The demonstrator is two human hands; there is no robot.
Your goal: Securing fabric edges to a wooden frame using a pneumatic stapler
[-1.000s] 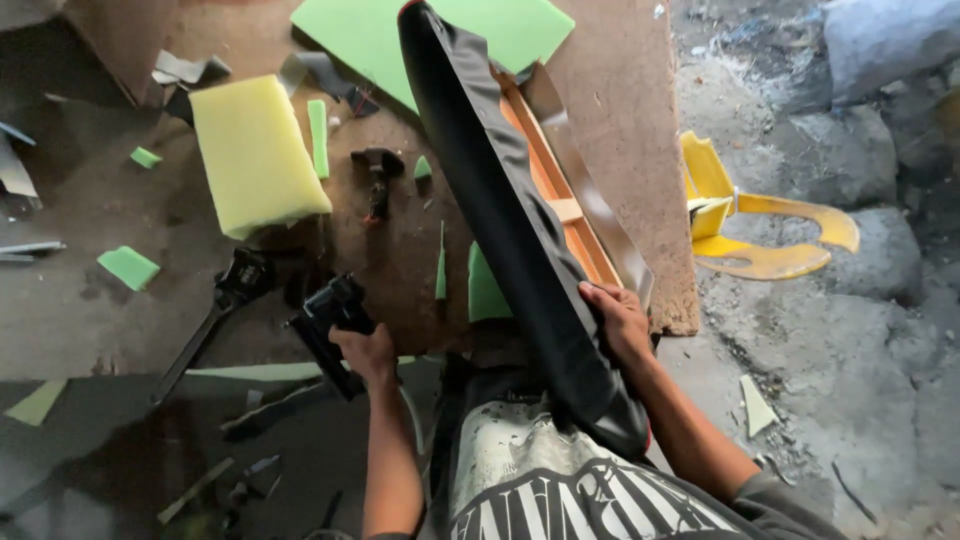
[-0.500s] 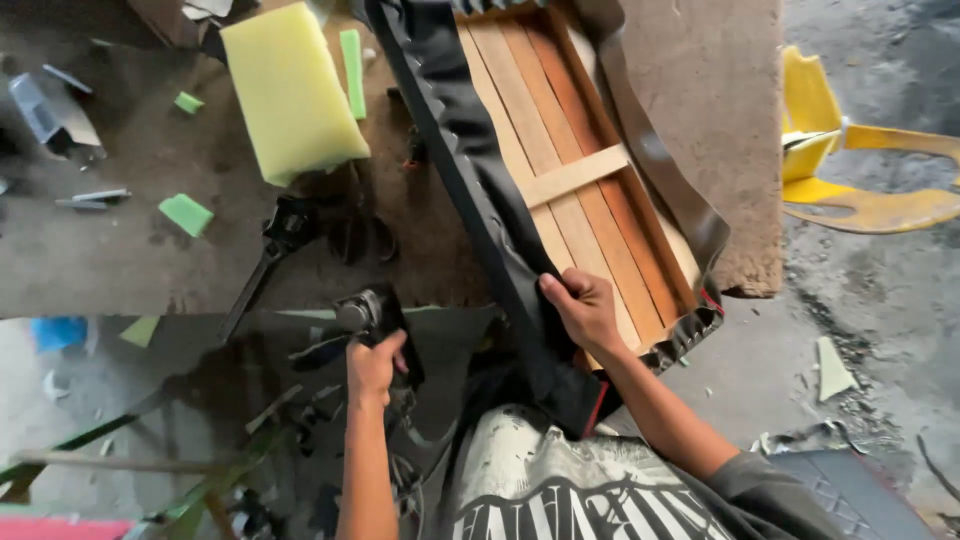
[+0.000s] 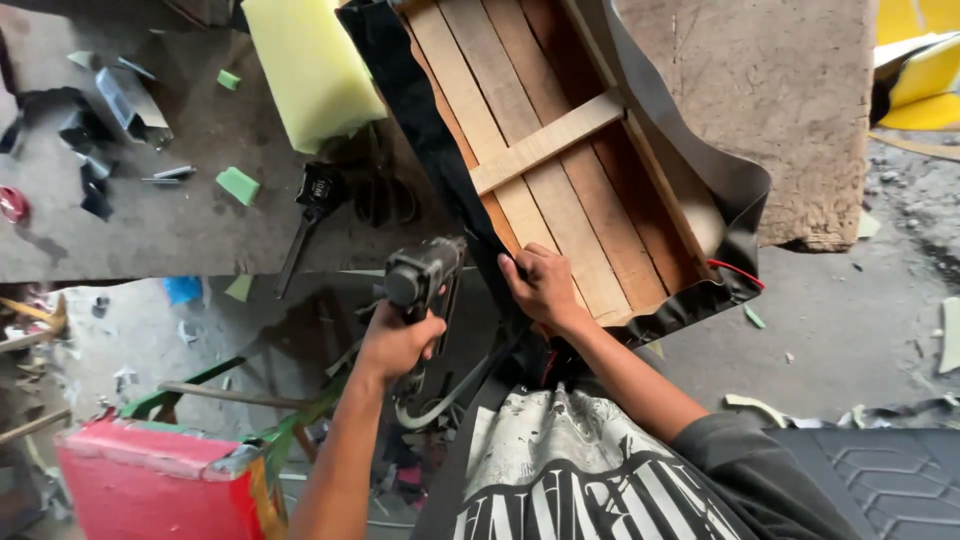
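My left hand (image 3: 398, 343) grips a grey pneumatic staple gun (image 3: 420, 273) by its handle, its nose pointing toward the black cover edge. A hose (image 3: 440, 398) trails down from it. My right hand (image 3: 540, 285) presses the black vinyl cover (image 3: 430, 130) against the near corner of a wooden slatted seat frame (image 3: 540, 150). The frame lies underside up on the workbench (image 3: 170, 225), with the black cover wrapped around its sides (image 3: 740, 190).
A yellow foam block (image 3: 312, 65) lies on the bench beside the frame. A black hand tool (image 3: 312, 205), green foam scraps (image 3: 238, 185) and metal bits (image 3: 125, 95) are scattered at left. A red box (image 3: 160, 485) stands below left. Yellow plastic pieces (image 3: 925, 80) lie at right.
My left hand has raised the staple gun up to the frame's near edge. My right hand stays on the cover at the corner. The view has tilted lower.
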